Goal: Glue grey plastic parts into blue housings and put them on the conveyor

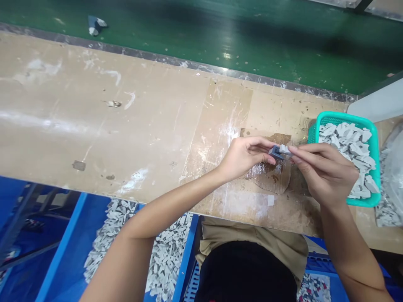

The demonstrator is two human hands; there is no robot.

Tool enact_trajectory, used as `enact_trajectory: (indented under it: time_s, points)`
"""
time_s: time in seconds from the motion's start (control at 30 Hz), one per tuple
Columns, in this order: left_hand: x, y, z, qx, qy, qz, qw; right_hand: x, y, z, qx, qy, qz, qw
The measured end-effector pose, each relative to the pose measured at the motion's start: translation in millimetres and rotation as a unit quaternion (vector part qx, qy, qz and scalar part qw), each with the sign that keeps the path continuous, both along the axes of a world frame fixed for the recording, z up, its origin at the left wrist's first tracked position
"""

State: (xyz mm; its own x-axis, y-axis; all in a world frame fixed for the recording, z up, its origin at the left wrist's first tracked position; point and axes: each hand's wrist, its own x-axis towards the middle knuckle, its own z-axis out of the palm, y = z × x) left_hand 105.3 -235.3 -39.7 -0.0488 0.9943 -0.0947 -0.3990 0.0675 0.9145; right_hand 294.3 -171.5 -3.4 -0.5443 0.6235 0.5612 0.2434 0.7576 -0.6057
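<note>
Both hands meet above the worn wooden bench (126,126), right of its middle. My left hand (244,157) pinches a small dark blue-grey part (276,152) between thumb and fingers. My right hand (324,170) is closed on a small pale grey part (285,149) and presses it against the dark one. The two parts touch end to end. Just right of my right hand stands a teal basket (376,167) heaped with several pale grey parts (349,142).
A green conveyor belt (220,37) runs along the bench's far edge, with a small part (95,25) lying on it. Below the near edge, blue crates (72,235) hold many more grey parts (166,251). A clear bag (392,180) of parts lies at the far right.
</note>
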Motion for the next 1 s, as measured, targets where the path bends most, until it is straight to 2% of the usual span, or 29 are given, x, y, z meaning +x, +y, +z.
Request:
enact_trajectory:
  time_s: [0.3, 0.5, 0.7, 0.87, 1.0]
  points:
    - [0.4, -1.2, 0.9, -0.017, 0.004, 0.001, 1.0, 1.8, 1.2, 0.0, -0.009, -0.016, 0.029, 0.999]
    - [7.6, -6.0, 4.6, -0.01, 0.019, 0.065, 0.998, 1.1, 0.6, 1.1, -0.042, -0.032, 0.046, 0.998]
    - [10.3, -12.0, 9.0, 0.014, 0.044, 0.085, 0.995, 1.3, -1.5, -0.6, -0.046, -0.022, 0.074, 0.996]
    - [10.7, -13.3, 10.8, 0.006, 0.062, 0.103, 0.993, 1.4, -3.0, 0.2, -0.086, -0.041, 0.103, 0.99]
    - [10.3, -12.1, 6.9, -0.003, 0.077, 0.101, 0.992, -0.5, -4.1, -0.9, -0.058, -0.064, 0.089, 0.992]
